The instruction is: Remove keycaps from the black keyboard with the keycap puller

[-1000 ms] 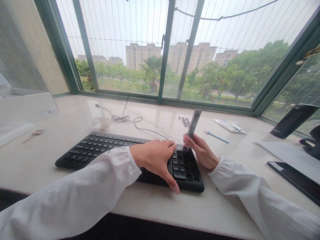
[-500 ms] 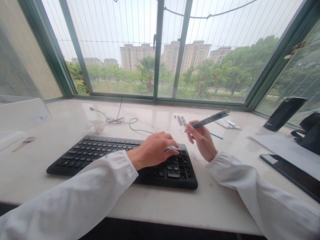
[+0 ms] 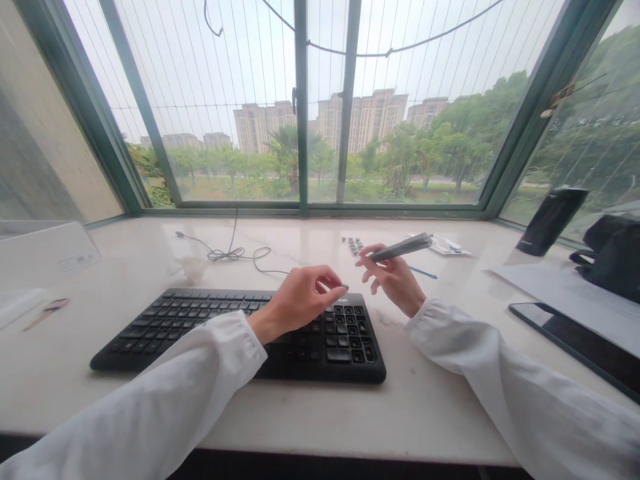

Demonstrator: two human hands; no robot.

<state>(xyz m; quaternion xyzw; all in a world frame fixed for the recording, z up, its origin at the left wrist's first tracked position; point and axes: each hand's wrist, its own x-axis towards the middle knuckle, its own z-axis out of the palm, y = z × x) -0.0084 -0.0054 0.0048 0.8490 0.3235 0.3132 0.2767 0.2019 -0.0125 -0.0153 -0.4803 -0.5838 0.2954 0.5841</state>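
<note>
My left hand [image 3: 303,293] is above the right half of a black keyboard [image 3: 200,353], its thumb and index finger pinched on a small greyish piece, apparently a keycap [image 3: 345,287]. On the number pad, several key positions [image 3: 356,343] at the right show bare sockets. Beyond the keyboard's right end, my right hand [image 3: 393,277] is closed round a dark slim brush-like tool [image 3: 403,247], which points to the right and away. Several loose keycaps [image 3: 353,245] lie on the countertop just behind my right fingers.
A coiled cable [image 3: 233,253] runs behind the keyboard. On the right lie a blue stick [image 3: 423,272], a small packet [image 3: 450,247], paper [image 3: 555,293] and a phone [image 3: 565,340]; a black cylinder [image 3: 551,220] stands farther back. A white box [image 3: 47,250] is at the left.
My left hand has lifted off the number pad with a small piece between thumb and finger. My right hand still holds the dark tool. The view has shifted slightly.
</note>
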